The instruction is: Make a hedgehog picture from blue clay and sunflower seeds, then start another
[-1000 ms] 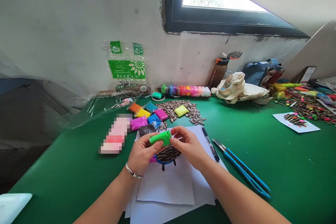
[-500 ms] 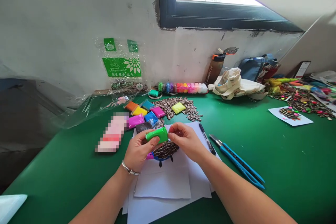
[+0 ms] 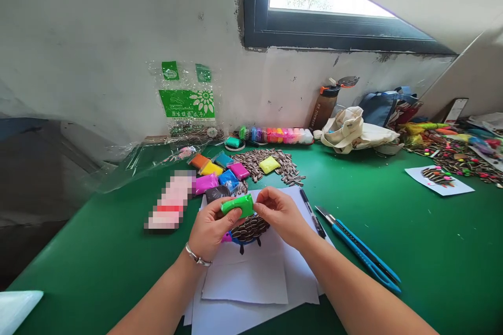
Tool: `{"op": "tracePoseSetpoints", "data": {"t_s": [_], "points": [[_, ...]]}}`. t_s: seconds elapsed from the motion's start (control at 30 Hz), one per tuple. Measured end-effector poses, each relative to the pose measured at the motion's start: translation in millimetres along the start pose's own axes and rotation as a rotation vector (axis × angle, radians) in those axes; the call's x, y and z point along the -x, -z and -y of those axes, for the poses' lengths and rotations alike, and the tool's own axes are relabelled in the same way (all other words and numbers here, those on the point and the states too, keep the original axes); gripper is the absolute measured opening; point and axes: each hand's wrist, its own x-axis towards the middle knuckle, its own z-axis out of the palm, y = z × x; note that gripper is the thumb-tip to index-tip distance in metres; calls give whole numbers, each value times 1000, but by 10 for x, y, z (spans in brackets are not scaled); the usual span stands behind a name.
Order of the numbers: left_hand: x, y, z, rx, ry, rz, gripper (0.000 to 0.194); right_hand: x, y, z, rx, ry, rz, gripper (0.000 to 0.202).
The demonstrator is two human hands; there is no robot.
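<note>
My left hand (image 3: pixel 210 224) is closed around a bright green packet of modelling clay (image 3: pixel 241 205), thumb along its near side. At the packet's right end, my right hand (image 3: pixel 280 213) pinches the edge with thumb and forefinger. Below them lies a hedgehog-like picture of sunflower seeds (image 3: pixel 251 227), with a blue clay outline and a magenta clay face, on a white sheet of paper (image 3: pixel 245 280). My hands partly cover this picture. More white sheets are underneath.
Several coloured clay packets (image 3: pixel 206 183) and loose sunflower seeds (image 3: pixel 255 159) lie beyond my hands. A black pen (image 3: pixel 312 212) and blue-handled cutter (image 3: pixel 359 248) are at right. Further back stand a bottle (image 3: pixel 325 107), a cloth bag (image 3: pixel 346 128) and a seed bag (image 3: pixel 187 102).
The view has shifted slightly, so everything sits a little lower and further right. My hands keep the same hold on the green clay packet.
</note>
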Motion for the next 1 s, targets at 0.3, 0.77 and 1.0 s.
{"op": "tracePoseSetpoints", "data": {"t_s": [0.3,0.77,1.0], "points": [[26,-28,-29,4,28,-20,37,8,1,29,17,10,-4,11],[26,-14,-99,136,114,-32,33,26,16,105,-294,-43,170,16],[51,-32,-69,-4,75,-2,38,32,8,67,-106,-59,140,18]]}}
